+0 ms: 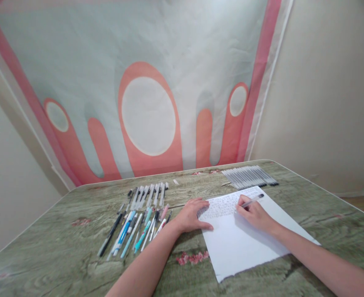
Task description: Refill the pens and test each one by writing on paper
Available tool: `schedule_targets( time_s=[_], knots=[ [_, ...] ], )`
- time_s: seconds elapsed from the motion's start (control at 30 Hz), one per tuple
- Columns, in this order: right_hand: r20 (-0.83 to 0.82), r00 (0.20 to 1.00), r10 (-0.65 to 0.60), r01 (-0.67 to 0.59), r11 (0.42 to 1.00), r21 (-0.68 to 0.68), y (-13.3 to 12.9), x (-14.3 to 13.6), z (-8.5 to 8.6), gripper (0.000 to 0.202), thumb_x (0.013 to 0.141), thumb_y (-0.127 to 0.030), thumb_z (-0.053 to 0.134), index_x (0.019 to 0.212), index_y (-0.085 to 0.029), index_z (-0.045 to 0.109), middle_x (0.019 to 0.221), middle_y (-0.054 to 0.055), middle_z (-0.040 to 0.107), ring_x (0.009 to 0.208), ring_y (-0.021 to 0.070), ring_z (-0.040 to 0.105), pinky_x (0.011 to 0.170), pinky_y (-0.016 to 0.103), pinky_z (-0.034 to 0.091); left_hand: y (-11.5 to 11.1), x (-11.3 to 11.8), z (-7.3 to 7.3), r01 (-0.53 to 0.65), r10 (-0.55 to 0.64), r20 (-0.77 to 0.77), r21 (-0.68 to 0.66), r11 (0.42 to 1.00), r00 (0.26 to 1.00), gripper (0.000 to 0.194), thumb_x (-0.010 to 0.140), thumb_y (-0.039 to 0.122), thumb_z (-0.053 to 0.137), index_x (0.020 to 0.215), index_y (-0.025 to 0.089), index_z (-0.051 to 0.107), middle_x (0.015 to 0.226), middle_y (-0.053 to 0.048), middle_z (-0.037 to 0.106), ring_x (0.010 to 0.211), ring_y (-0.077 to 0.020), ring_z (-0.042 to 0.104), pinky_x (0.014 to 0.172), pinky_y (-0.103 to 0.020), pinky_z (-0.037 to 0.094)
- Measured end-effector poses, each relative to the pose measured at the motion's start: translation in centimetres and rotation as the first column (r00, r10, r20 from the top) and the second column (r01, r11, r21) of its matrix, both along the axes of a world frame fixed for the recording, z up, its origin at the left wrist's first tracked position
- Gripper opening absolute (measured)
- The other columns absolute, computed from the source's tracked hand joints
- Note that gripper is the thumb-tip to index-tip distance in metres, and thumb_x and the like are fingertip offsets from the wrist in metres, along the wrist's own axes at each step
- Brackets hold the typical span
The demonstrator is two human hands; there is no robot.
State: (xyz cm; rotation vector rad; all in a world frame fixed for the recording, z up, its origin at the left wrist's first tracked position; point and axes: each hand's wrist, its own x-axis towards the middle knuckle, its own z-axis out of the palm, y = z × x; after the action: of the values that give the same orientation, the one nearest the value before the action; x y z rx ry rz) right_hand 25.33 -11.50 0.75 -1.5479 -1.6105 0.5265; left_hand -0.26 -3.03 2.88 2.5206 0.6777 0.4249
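Note:
A white sheet of paper lies at a slant on the table, its upper part covered with lines of handwriting and its lower part blank. My right hand rests on the sheet, fingers closed round a pen with a clear barrel and a dark end. The pen's tip is hidden by the fingers, near the handwriting. My left hand lies flat at the left edge of the sheet, thumb and fingers spread, thumb and fingertips on the paper.
Several mixed pens lie left of my left arm, with a row of clear pens behind them. Many thin refills or pens are lined up at the back right. The wood-patterned table meets a printed cloth at the back.

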Motion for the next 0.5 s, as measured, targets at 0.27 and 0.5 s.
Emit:
schedule_targets(
  time_s=[0.27, 0.5],
  knots=[
    [-0.009, 1.000, 0.001, -0.001, 1.000, 0.012, -0.04, -0.08, 0.10, 0.012, 0.072, -0.024, 0.045, 0.060, -0.020, 0.042, 0.054, -0.004, 0.043, 0.053, 0.0112, 0.041, 0.051, 0.024, 0.030, -0.06, 0.02, 0.12, 0.007, -0.007, -0.008, -0.017, 1.000, 1.000, 0.078, 0.053, 0.060, 0.065, 0.119, 0.022, 0.048, 0.126, -0.007, 0.048, 0.122, -0.0265, 0.034, 0.104, -0.039, 0.020],
    [-0.029, 1.000, 0.006, -0.006, 1.000, 0.010, -0.11, -0.06, 0.12, 0.012, 0.071, -0.023, 0.045, 0.060, -0.020, 0.042, 0.054, -0.005, 0.042, 0.053, 0.0113, 0.041, 0.051, 0.024, 0.031, -0.01, -0.02, -0.01, 0.003, -0.003, 0.008, 0.000, 1.000, 1.000, 0.079, 0.052, 0.060, 0.065, 0.119, 0.022, 0.048, 0.124, -0.008, 0.049, 0.121, -0.0257, 0.034, 0.103, -0.038, 0.021]
  ],
)
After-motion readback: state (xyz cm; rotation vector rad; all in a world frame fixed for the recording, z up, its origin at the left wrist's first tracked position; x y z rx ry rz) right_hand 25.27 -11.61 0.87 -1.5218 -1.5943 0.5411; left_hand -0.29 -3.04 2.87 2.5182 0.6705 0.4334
